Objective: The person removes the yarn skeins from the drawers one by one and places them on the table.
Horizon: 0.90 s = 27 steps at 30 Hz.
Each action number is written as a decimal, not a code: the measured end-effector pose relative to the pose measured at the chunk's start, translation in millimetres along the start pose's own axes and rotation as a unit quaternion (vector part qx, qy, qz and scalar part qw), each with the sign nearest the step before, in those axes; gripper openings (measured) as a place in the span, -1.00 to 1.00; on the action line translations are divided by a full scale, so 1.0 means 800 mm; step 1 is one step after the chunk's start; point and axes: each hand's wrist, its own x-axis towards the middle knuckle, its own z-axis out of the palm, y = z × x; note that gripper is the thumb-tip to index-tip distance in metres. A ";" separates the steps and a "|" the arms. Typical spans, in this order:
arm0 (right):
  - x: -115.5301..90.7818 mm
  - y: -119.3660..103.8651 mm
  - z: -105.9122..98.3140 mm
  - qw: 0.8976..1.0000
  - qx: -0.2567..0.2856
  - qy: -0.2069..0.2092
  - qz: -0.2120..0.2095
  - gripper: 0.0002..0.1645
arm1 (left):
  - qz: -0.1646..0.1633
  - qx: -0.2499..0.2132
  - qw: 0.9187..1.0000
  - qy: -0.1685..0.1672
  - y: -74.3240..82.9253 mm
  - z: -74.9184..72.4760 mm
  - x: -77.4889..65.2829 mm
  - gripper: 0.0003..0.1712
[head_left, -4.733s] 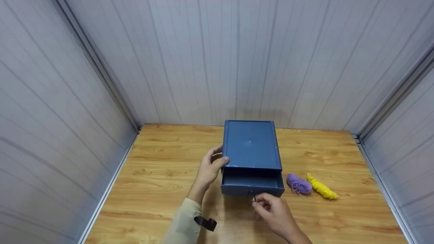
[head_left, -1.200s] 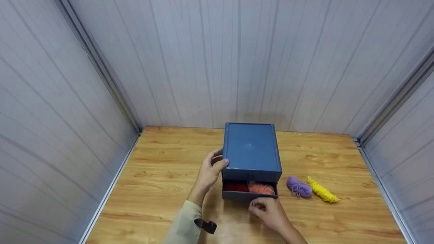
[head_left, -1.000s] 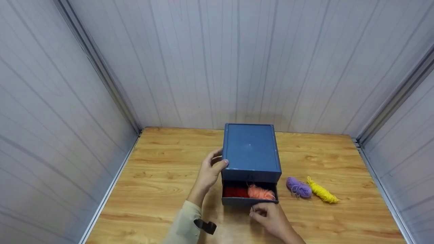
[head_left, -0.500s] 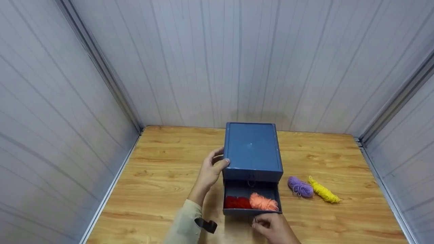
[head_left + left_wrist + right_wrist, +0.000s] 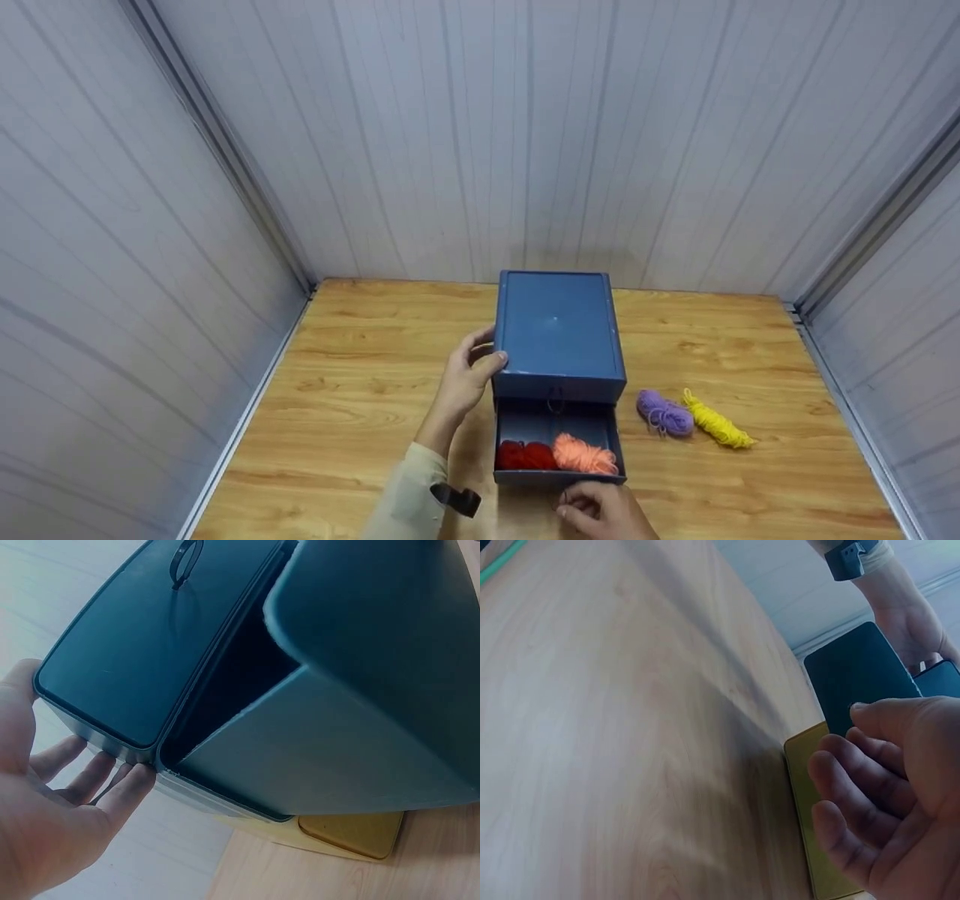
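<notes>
A blue drawer cabinet (image 5: 559,322) stands on the wooden table, its top drawer (image 5: 135,652) pushed in. Below that, the lower blue drawer (image 5: 517,480) is pulled well out. Inside lie a dark red yarn bundle (image 5: 527,455) and a salmon yarn bundle (image 5: 583,454), side by side near the front. My left hand (image 5: 465,379) grips the cabinet's left side, thumb on the top front corner, fingers along the wall. With thumb and forefinger, my right hand (image 5: 604,510) pinches the small loop handle at the front of the pulled-out drawer.
Right of the cabinet lie a purple yarn bundle (image 5: 664,413) and a yellow yarn bundle (image 5: 718,421). A yellow bottom drawer (image 5: 352,832) shows under the open one. Pale panel walls (image 5: 450,135) enclose the table at the back and sides.
Earlier the top drawer was out; it is now in. The lower drawer has slid toward me with my right hand, uncovering the red and salmon yarn. My left hand has stayed put.
</notes>
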 end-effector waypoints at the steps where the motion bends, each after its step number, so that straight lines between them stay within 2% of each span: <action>1: -0.002 -0.001 -0.001 1.000 0.004 -0.002 0.003 -0.71 | -0.001 0.000 1.000 -0.001 0.000 0.000 0.000 -0.35; 7: -0.012 -0.011 -0.011 0.999 0.020 -0.012 0.032 -0.70 | -0.005 -0.002 1.000 -0.003 -0.001 0.000 0.001 -0.35; 12: -0.021 -0.027 -0.022 0.999 0.026 -0.005 0.019 -0.71 | -0.002 -0.004 1.000 -0.002 -0.003 0.000 0.001 -0.35; 16: -0.027 -0.044 -0.032 1.000 0.013 0.018 0.003 -0.69 | -0.002 -0.001 1.000 0.001 -0.002 0.000 0.000 -0.36; 21: -0.030 -0.062 -0.044 0.997 -0.031 0.061 -0.019 -0.70 | 0.001 0.000 1.000 0.004 -0.001 0.001 0.000 -0.36; 27: -0.021 -0.074 -0.057 0.992 -0.069 0.100 -0.015 -0.65 | 0.002 0.000 1.000 0.007 0.000 0.001 -0.001 -0.36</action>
